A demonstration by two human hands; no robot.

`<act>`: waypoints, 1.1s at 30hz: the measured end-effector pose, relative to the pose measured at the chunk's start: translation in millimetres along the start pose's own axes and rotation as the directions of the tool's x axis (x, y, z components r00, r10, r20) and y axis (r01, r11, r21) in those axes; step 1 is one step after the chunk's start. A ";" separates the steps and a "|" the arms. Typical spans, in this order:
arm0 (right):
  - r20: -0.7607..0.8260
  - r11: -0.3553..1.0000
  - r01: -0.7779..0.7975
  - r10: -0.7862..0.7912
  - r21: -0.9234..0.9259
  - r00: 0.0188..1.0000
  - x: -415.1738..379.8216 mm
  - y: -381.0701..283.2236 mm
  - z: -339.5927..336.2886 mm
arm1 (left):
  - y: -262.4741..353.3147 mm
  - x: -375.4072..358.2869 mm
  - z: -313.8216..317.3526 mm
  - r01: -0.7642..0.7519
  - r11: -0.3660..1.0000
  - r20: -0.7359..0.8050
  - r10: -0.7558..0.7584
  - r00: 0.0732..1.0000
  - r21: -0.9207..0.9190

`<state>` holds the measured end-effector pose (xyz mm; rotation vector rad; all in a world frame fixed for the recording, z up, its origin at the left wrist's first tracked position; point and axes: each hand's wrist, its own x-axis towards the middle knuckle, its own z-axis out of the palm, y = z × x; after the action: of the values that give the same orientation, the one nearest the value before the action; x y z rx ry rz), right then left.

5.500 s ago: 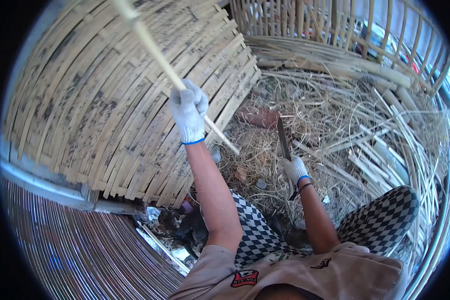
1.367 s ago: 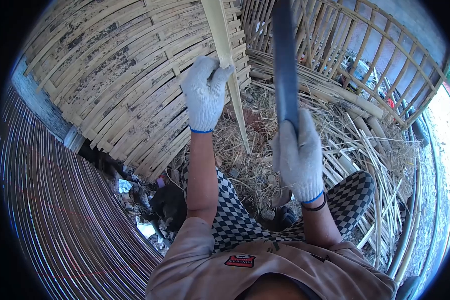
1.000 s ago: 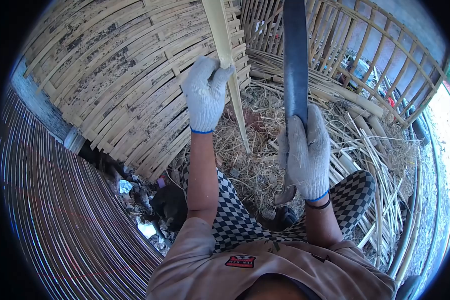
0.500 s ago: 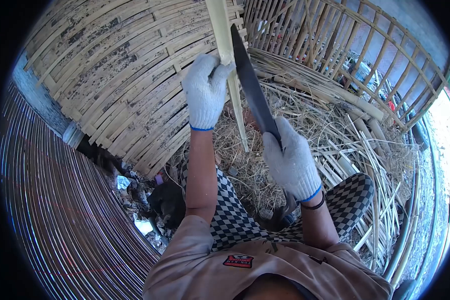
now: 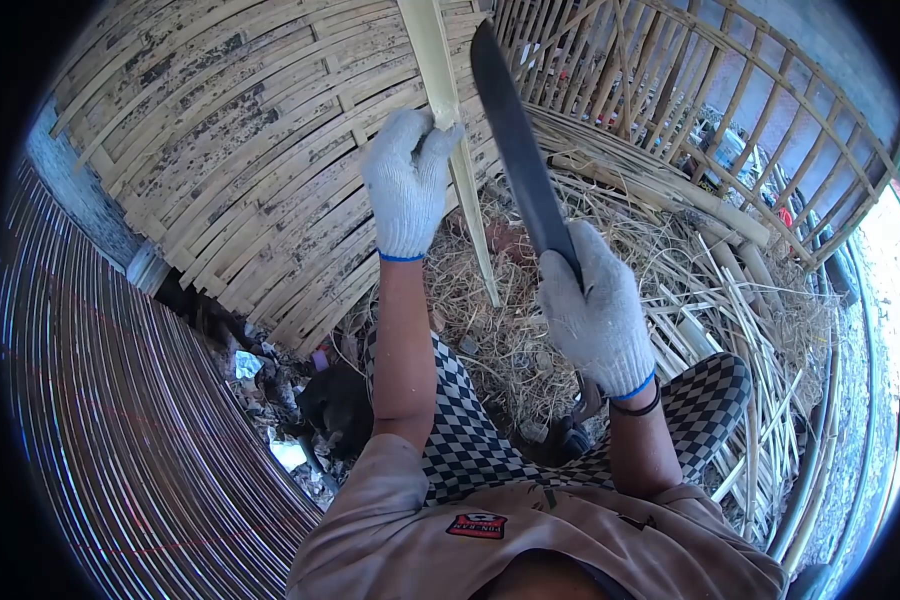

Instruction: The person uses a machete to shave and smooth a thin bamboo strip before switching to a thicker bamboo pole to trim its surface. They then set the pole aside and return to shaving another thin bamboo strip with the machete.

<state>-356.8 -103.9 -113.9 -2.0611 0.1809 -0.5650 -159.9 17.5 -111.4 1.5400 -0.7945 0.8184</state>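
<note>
My left hand, in a white knit glove, is closed round a pale split bamboo strip. The strip runs from the top edge down to a narrow tip above the shavings. Gloved as well, my right hand grips a long dark machete by its handle, which the fingers hide. The blade points up and slightly left, to the right of the strip and apart from it.
A woven bamboo panel leans at the upper left. Shavings cover the ground around my checkered legs. Split strips and bamboo poles lie at the right, below a bamboo lattice.
My right hand and the machete have moved right, and the gap between blade and strip is wider. The upper part of the strip has shifted slightly left.
</note>
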 end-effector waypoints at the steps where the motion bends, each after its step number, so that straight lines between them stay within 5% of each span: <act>1: -0.044 0.998 -0.021 0.024 0.059 0.999 -0.1 -8.9 -2.2 | -1.5 -0.8 -0.7 0.001 1.000 -0.002 -0.001 1.000 -0.012; 4: -0.183 0.990 0.008 0.019 0.142 0.983 -0.7 -20.3 0.1 | -2.7 -2.6 -1.2 -0.001 1.000 0.001 0.001 1.000 -0.006; 7: -0.161 0.989 -0.019 0.043 0.149 0.986 -0.1 -9.4 17.8 | 0.1 -2.6 0.0 -0.025 1.000 0.011 0.025 1.000 0.005; 8: 0.010 0.993 -0.090 0.090 -0.071 0.996 0.8 -6.8 13.0 | 1.1 -2.8 0.6 -0.035 0.999 0.014 0.035 0.999 0.006; 11: 0.069 0.993 0.020 -0.012 -0.119 0.998 0.5 6.2 9.4 | -4.9 -1.4 -2.4 0.021 0.999 -0.010 -0.021 1.000 0.036; 16: -0.177 0.996 0.010 0.006 0.090 0.984 0.8 -23.6 6.9 | -1.6 -2.4 -3.5 -0.002 0.999 -0.005 0.002 1.000 -0.032; 19: -0.153 0.996 0.000 0.014 0.086 0.988 2.6 -13.4 17.2 | -2.1 -2.6 -0.9 -0.010 1.000 -0.009 0.009 1.000 -0.029; 20: 0.005 0.996 -0.074 0.074 -0.051 0.997 3.0 -11.8 13.6 | -4.5 -3.5 0.4 -0.018 1.000 -0.011 0.018 1.000 -0.020; 23: 0.079 0.996 -0.005 0.013 -0.093 0.997 7.1 5.5 14.1 | -7.7 -2.9 -2.0 0.018 1.000 0.000 -0.018 1.000 0.018; 31: -0.156 0.988 0.024 0.001 0.153 0.988 6.5 -12.7 22.2 | -7.3 -2.7 -1.4 -0.007 1.000 0.008 0.007 1.000 -0.028; 33: 0.005 0.998 -0.045 0.045 -0.038 0.999 9.2 4.0 22.5 | -6.5 -3.9 -0.9 -0.046 0.999 0.010 0.046 0.999 -0.007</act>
<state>-337.9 -91.8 -124.2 -2.0899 0.2358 -0.5316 -156.5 19.3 -118.0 1.5258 -0.8418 0.8410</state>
